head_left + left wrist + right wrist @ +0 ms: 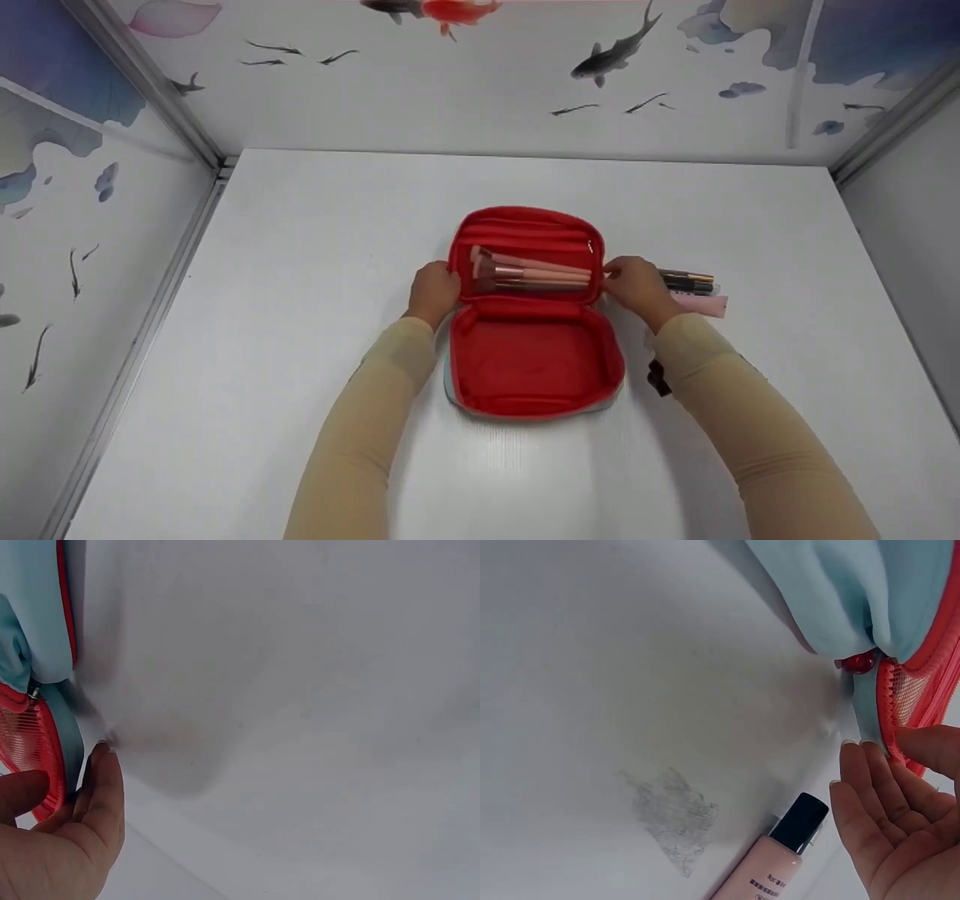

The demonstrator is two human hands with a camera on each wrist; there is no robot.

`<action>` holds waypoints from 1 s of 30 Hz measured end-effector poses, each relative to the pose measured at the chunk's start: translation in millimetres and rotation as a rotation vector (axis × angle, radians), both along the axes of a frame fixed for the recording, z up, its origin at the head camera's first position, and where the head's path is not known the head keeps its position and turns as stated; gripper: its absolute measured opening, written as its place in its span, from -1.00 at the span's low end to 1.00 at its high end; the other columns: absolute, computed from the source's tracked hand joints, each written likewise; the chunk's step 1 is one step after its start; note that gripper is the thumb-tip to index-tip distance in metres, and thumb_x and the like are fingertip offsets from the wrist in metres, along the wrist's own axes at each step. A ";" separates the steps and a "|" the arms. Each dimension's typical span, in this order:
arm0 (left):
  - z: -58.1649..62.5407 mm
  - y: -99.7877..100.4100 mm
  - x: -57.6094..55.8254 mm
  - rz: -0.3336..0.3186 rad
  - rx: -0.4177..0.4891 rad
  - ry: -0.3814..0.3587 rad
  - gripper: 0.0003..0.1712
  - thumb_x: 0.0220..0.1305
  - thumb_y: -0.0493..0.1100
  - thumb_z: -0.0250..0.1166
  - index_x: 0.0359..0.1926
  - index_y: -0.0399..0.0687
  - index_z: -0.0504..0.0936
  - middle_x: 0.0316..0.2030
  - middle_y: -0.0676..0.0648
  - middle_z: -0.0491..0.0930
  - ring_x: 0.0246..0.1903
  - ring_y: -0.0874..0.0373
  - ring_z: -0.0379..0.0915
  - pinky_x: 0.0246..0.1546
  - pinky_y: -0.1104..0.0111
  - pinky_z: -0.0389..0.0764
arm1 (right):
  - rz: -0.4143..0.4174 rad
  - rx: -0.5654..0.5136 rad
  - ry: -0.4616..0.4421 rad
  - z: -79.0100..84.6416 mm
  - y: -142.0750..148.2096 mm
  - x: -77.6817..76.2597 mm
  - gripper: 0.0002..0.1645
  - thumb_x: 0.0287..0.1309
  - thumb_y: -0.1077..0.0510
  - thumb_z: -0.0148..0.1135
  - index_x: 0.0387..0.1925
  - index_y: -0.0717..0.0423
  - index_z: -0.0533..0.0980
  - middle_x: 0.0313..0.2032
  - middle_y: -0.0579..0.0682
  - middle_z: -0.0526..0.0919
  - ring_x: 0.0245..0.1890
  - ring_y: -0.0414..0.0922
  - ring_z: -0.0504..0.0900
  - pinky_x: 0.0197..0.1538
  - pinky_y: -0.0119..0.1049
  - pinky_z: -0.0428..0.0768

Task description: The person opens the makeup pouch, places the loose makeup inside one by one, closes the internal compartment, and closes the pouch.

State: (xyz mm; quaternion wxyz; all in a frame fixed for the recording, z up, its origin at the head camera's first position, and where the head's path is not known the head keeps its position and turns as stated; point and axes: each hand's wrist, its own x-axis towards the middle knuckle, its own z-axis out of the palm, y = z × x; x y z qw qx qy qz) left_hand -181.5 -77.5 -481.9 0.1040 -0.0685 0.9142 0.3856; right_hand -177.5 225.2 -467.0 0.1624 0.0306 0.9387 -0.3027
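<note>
A makeup bag (536, 360), red inside and light blue outside, lies unzipped on the table with its lid (529, 217) folded back. Several makeup brushes (540, 274) with pink handles lie across the lid, where the left wrist view shows red mesh (22, 736). My left hand (435, 289) grips the lid's left edge, thumb on the red rim and fingers behind the blue side. At the opposite edge, my right hand (636, 285) pinches the rim between thumb and fingers. The bag's lower half holds nothing on its red lining.
Right of my right hand lie several dark slim sticks (686, 281) and a pink tube (705, 305). A small black item (658, 377) sits beside my right forearm. The right wrist view has a pink bottle (761, 870) with a black cap. Printed panels wall the white table (315, 225).
</note>
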 end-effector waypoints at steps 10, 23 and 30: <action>14.3 -9.0 21.3 -0.025 0.000 -0.119 -0.51 0.37 -0.18 0.02 0.22 -0.41 0.42 0.15 -0.30 0.50 0.17 -0.08 0.41 0.21 0.15 0.40 | 0.045 -0.024 0.049 18.7 11.4 17.3 -0.54 0.30 0.20 0.06 0.17 0.37 0.42 0.03 0.34 0.55 0.00 0.19 0.51 0.06 0.04 0.55; 25.7 -22.1 59.1 -0.111 -0.044 -0.163 -0.54 0.30 -0.15 0.18 0.12 -0.37 0.51 -0.01 -0.23 0.61 -0.01 -0.04 0.52 0.04 0.16 0.54 | 0.045 -0.021 0.147 26.0 36.1 50.8 -0.56 0.33 0.20 0.08 0.20 0.23 0.45 0.05 0.24 0.55 0.07 0.15 0.50 0.02 0.04 0.58; 22.3 -26.0 75.7 -0.121 -0.030 -0.208 -0.66 0.29 -0.12 0.24 -0.05 -0.32 0.57 -0.22 -0.16 0.61 -0.23 0.03 0.50 -0.17 0.23 0.59 | 0.057 0.001 0.210 24.1 43.4 61.6 -0.64 0.29 0.23 0.10 0.08 0.28 0.51 0.00 0.25 0.60 0.02 0.16 0.54 -0.02 0.06 0.59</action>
